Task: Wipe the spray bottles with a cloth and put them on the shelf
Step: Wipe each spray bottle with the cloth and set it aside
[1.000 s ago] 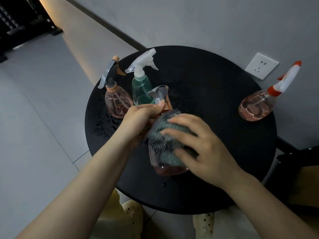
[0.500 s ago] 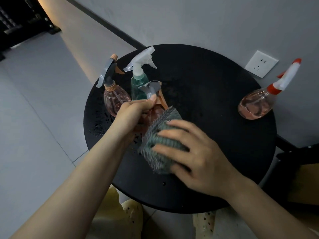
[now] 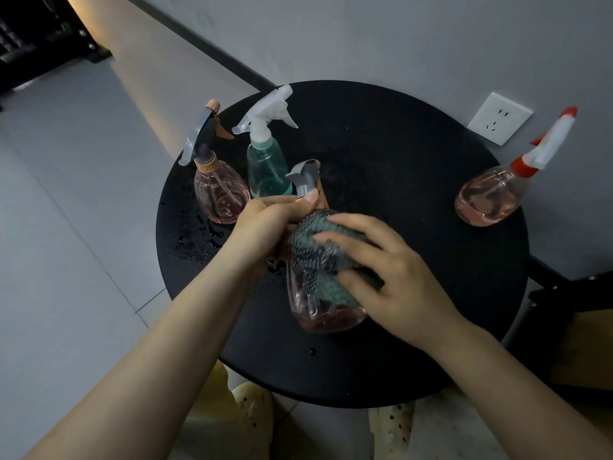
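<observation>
A pink spray bottle (image 3: pixel 318 310) with a grey trigger head hangs tilted above the round black table (image 3: pixel 414 200). My left hand (image 3: pixel 265 224) grips its neck just below the head. My right hand (image 3: pixel 391 277) presses a nubby grey-green cloth (image 3: pixel 315 257) against the bottle's upper side, and the cloth hides much of the body. At the table's far left stand a pink bottle (image 3: pixel 220 194) with a grey and orange head and a green bottle (image 3: pixel 267 171) with a white head. A pink bottle (image 3: pixel 491 197) with a white and red head stands at the right edge.
Water drops (image 3: pixel 195 247) speckle the table's left part. A grey wall with a white socket (image 3: pixel 499 117) runs behind the table. A dark frame (image 3: pixel 564 293) stands at the right, black furniture (image 3: pixel 39 38) at the far left. My feet in pale shoes (image 3: pixel 255 413) show below.
My right hand has slid the cloth up the bottle, so the lower body with its pink liquid shows again. The left hand keeps its grip on the neck.
</observation>
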Demonstrator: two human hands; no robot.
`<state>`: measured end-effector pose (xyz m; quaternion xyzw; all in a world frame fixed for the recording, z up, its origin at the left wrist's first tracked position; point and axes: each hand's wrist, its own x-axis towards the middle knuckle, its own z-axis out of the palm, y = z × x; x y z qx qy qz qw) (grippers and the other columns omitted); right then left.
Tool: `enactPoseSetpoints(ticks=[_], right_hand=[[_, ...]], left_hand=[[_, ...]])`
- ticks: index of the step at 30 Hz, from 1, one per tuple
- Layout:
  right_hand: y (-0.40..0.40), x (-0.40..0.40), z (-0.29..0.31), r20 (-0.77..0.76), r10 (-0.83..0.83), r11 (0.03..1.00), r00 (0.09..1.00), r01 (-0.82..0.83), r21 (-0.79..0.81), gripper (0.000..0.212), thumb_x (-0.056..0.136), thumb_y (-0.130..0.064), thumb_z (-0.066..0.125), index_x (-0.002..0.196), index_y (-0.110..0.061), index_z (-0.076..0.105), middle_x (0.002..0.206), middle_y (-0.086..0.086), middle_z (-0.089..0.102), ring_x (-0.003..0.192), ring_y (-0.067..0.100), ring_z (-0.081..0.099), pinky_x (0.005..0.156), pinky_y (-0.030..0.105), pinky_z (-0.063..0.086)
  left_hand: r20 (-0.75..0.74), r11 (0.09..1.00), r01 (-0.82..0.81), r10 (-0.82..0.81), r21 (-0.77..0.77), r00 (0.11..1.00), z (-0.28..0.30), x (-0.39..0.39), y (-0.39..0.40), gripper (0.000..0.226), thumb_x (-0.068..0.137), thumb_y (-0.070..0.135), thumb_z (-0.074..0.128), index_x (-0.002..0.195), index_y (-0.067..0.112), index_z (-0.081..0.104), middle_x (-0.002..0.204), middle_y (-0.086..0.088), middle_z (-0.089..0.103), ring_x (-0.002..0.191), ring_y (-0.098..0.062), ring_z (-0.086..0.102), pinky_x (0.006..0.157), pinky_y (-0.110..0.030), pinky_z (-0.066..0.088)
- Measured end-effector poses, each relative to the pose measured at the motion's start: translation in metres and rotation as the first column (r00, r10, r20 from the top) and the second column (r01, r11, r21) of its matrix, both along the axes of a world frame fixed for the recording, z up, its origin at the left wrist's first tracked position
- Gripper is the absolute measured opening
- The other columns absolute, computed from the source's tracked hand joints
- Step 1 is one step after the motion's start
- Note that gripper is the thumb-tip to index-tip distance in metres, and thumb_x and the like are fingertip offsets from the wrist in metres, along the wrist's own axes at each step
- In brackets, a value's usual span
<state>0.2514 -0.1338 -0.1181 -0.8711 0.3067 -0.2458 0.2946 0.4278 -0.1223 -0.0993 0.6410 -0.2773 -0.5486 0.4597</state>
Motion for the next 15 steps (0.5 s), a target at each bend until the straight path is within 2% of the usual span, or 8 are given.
enactPoseSetpoints(ticks=[3,7,9,11,13,15], right_hand=[[-0.003,0.002,-0.003,0.133,-0.111,0.975,0.985,0.082,0.208,0.031,0.09,-0.023,0.052,0.119,-0.018,0.063,0.125,-0.02,0.05,0.119,-0.006,0.046,0.097,0.009,0.036],[-0.003,0.004,-0.006,0.156,-0.145,0.965,0.977,0.105,0.242,0.03,0.09,-0.019,0.053,0.118,-0.017,0.063,0.122,-0.016,0.055,0.116,-0.005,0.049,0.096,0.009,0.036],[0.0,0.004,-0.007,0.134,-0.12,0.977,0.984,0.093,0.19,0.033,0.09,-0.024,0.051,0.12,-0.016,0.062,0.126,-0.015,0.052,0.118,-0.004,0.048,0.097,0.01,0.036],[0.002,0.004,-0.005,0.088,-0.07,0.993,0.994,0.061,0.105,0.039,0.088,-0.028,0.049,0.125,-0.02,0.059,0.131,-0.013,0.048,0.124,0.002,0.044,0.102,0.018,0.037],[0.004,0.003,-0.002,0.003,0.015,0.997,1.0,-0.015,-0.07,0.04,0.087,-0.026,0.05,0.127,-0.022,0.057,0.134,-0.005,0.048,0.13,0.013,0.04,0.107,0.028,0.035],[0.008,0.003,0.001,-0.116,0.122,0.953,0.986,-0.149,-0.263,0.038,0.086,-0.023,0.053,0.124,-0.02,0.06,0.132,0.002,0.052,0.13,0.023,0.039,0.107,0.035,0.035]], left_hand=[[0.025,1.0,0.022,-0.022,0.017,0.999,-0.002,-0.001,0.0,0.022,0.085,0.033,0.064,0.076,0.014,0.072,0.064,0.0,0.067,0.055,-0.012,0.062,0.048,-0.023,0.051],[0.007,1.0,0.001,-0.001,0.027,1.0,-0.003,-0.001,0.0,0.022,0.084,0.032,0.066,0.074,0.013,0.073,0.066,-0.002,0.068,0.056,-0.014,0.063,0.05,-0.025,0.054],[0.019,1.0,-0.016,0.015,0.025,1.0,-0.004,0.0,0.0,0.022,0.085,0.032,0.065,0.074,0.014,0.072,0.065,-0.002,0.067,0.056,-0.014,0.063,0.048,-0.022,0.05],[0.019,1.0,-0.024,0.024,0.018,1.0,-0.004,0.001,0.0,0.023,0.085,0.032,0.065,0.075,0.012,0.07,0.072,-0.01,0.064,0.064,-0.022,0.058,0.05,-0.023,0.045],[0.001,0.999,-0.04,0.04,0.014,0.999,-0.002,0.002,0.0,0.024,0.085,0.033,0.065,0.076,0.011,0.07,0.082,-0.018,0.057,0.072,-0.028,0.05,0.056,-0.028,0.038],[0.008,0.998,-0.064,0.064,0.017,0.998,-0.003,0.004,0.0,0.024,0.085,0.032,0.065,0.071,0.014,0.07,0.072,-0.014,0.061,0.063,-0.024,0.053,0.052,-0.021,0.036]])
